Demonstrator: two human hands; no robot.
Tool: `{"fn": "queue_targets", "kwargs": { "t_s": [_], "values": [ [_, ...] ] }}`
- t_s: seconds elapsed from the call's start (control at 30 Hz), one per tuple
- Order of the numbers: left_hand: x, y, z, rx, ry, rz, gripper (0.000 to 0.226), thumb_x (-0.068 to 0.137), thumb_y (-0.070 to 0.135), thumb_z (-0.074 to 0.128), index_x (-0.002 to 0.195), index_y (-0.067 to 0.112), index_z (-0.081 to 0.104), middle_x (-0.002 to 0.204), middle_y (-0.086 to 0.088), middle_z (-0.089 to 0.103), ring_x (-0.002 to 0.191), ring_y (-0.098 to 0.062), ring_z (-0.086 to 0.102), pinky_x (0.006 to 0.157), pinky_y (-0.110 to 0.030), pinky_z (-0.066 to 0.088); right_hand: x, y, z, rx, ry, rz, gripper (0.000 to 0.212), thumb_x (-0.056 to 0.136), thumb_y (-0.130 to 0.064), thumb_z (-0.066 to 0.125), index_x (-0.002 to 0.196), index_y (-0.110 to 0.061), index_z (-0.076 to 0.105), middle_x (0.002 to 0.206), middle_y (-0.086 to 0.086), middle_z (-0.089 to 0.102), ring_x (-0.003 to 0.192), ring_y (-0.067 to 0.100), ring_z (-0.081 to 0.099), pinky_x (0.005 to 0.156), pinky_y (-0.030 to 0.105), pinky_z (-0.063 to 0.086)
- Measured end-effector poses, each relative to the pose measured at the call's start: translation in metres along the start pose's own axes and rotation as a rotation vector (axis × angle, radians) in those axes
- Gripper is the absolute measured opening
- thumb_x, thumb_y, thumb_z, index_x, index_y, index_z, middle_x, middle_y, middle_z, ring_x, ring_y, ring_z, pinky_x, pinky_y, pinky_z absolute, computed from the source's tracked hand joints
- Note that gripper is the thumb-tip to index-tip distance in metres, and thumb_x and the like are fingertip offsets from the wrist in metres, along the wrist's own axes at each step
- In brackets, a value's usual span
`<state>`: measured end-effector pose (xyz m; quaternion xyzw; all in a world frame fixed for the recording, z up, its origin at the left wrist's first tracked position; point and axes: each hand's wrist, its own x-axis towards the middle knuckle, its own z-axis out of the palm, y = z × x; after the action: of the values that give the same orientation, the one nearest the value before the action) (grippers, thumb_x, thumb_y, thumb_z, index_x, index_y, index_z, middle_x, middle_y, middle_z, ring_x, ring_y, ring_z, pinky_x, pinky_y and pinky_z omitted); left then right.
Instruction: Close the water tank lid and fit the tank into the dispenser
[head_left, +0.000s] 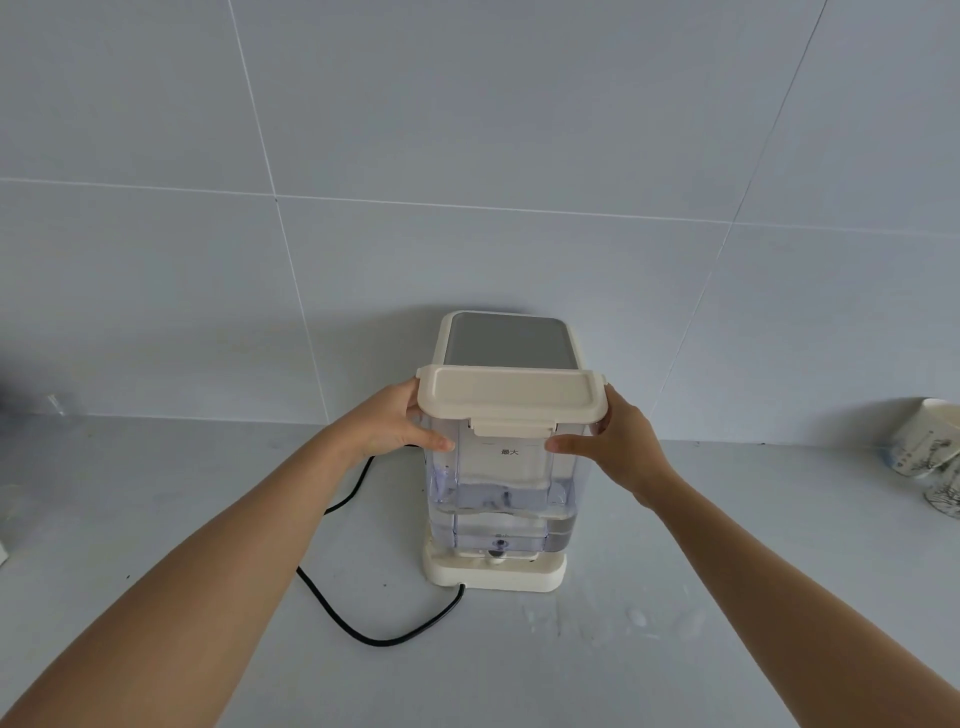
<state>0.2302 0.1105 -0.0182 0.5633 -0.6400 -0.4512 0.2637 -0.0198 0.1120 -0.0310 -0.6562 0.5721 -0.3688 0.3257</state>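
A clear water tank (506, 488), partly filled with water, stands upright over the cream base (493, 571) of the dispenser (506, 340). Its cream lid (511, 397) lies flat and closed on top, with the front latch down. My left hand (392, 423) grips the tank's upper left side, thumb on the front face. On the upper right side my right hand (621, 447) grips it the same way. The tank's bottom sits just at the base; I cannot tell whether it rests fully in its seat. The dispenser body with its grey top stands directly behind the tank.
A black power cord (363, 618) curls over the grey counter (156, 493) left of the base. Water drops (636, 618) lie on the counter in front right. Patterned paper cups (930, 452) lie at the right edge. A tiled wall (467, 156) rises behind.
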Motion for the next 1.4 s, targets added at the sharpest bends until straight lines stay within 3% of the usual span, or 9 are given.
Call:
{"fn": "queue_targets", "kwargs": {
  "t_s": [0.2,0.33,0.63,0.77,1.17,1.4],
  "values": [
    [0.003,-0.008,0.002,-0.003,-0.018,-0.011,0.08,0.068,-0.003,0.075,0.137,0.013,0.037,0.139,-0.003,0.05,0.133,-0.014,0.041,0.111,-0.025,0.027,-0.004,0.007,0.005,0.009,0.0,0.009,0.074,0.061,-0.021,0.082,0.126,-0.014,0.046,0.1,-0.002,0.057,0.09,0.017,0.051,0.072,0.024,0.04],
    [0.004,-0.01,0.003,0.003,-0.018,-0.008,0.082,0.069,-0.001,0.075,0.139,0.015,0.035,0.14,-0.002,0.049,0.134,-0.013,0.039,0.11,-0.024,0.026,-0.004,0.009,0.005,0.014,-0.001,0.004,0.073,0.062,-0.019,0.082,0.125,-0.016,0.046,0.1,-0.002,0.058,0.087,0.016,0.051,0.065,0.015,0.04],
    [0.005,-0.017,0.006,0.005,-0.013,-0.004,0.084,0.069,0.0,0.076,0.14,0.016,0.033,0.142,-0.002,0.046,0.135,-0.013,0.036,0.113,-0.027,0.025,-0.005,0.013,0.009,-0.008,0.001,0.012,0.075,0.062,-0.021,0.081,0.127,-0.016,0.044,0.107,-0.001,0.059,0.097,0.018,0.053,0.083,0.029,0.046],
    [0.006,-0.018,0.007,0.001,-0.019,-0.004,0.084,0.069,-0.001,0.075,0.14,0.014,0.033,0.142,-0.003,0.046,0.135,-0.014,0.038,0.116,-0.031,0.025,-0.005,0.013,0.009,-0.017,-0.001,0.025,0.076,0.061,-0.022,0.082,0.127,-0.016,0.044,0.106,-0.003,0.058,0.095,0.017,0.052,0.081,0.028,0.043],
    [0.002,-0.021,0.013,0.01,-0.037,-0.023,0.085,0.075,-0.002,0.07,0.144,0.015,0.024,0.147,-0.002,0.04,0.135,-0.01,0.034,0.105,-0.018,0.024,-0.011,0.012,0.011,0.019,-0.015,0.08,0.075,0.061,-0.019,0.082,0.126,-0.016,0.044,0.111,-0.003,0.057,0.101,0.016,0.051,0.087,0.03,0.044],
    [-0.005,-0.025,0.013,0.102,-0.072,-0.024,0.095,0.076,0.026,0.07,0.147,0.029,0.006,0.153,0.003,0.03,0.141,-0.016,0.028,0.118,-0.034,0.023,-0.014,0.008,0.007,0.006,-0.115,0.122,0.063,0.067,-0.022,0.078,0.123,-0.016,0.049,0.111,-0.002,0.059,0.1,0.015,0.051,0.084,0.026,0.038]
  ]
}}
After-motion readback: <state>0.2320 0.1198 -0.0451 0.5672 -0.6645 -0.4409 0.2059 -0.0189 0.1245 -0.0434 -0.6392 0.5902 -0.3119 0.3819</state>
